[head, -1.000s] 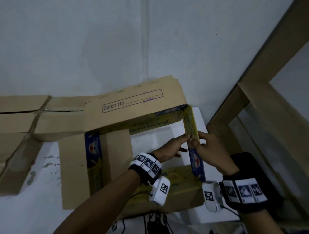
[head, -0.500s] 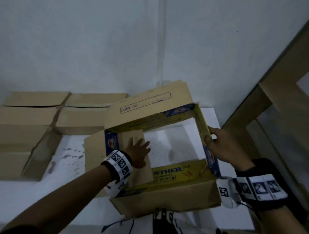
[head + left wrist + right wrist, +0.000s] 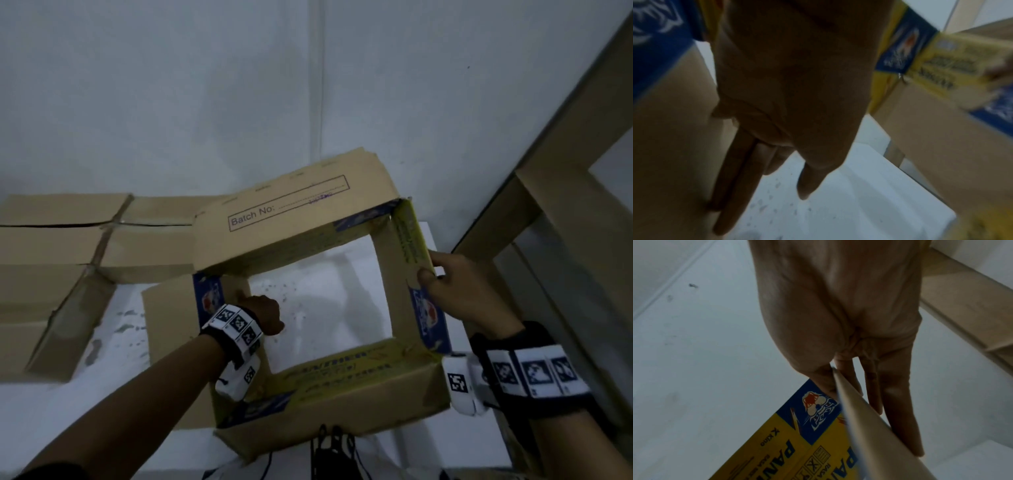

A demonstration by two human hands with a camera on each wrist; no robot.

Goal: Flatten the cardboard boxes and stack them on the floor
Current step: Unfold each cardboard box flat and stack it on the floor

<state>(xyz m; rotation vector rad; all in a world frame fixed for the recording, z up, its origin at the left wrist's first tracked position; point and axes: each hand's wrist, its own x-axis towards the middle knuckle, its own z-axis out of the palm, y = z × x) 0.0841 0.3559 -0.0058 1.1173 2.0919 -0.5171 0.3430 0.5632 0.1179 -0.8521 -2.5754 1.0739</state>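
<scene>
The open box (image 3: 342,387) stands as a bottomless sleeve on the white floor (image 3: 325,308) between the two hands, its nearest wall just ahead of both wrists. The right hand (image 3: 459,291) pinches the top edge of the right wall, thumb inside and straight fingers (image 3: 898,402) down the outside; the left hand (image 3: 263,315) reaches inside against the left wall with straight, relaxed fingers (image 3: 731,178) laid flat on the cardboard, gripping nothing. To collapse it well, I judge the left hand should push that wall outward and down while the right hand draws its wall across toward it, so the sleeve skews along its corner creases instead of buckling mid-panel; the loose flap (image 3: 168,329) beyond the left hand and the far "Batch No" flap (image 3: 287,212) should be kept splayed, not trapped underneath. Counted: one box in hand, two hands on it. Farther left, beyond the left hand, flattened cardboard (image 3: 58,260) lies against the wall; how many sheets I cannot tell. Beyond the right hand stands a wooden frame (image 3: 565,192).
</scene>
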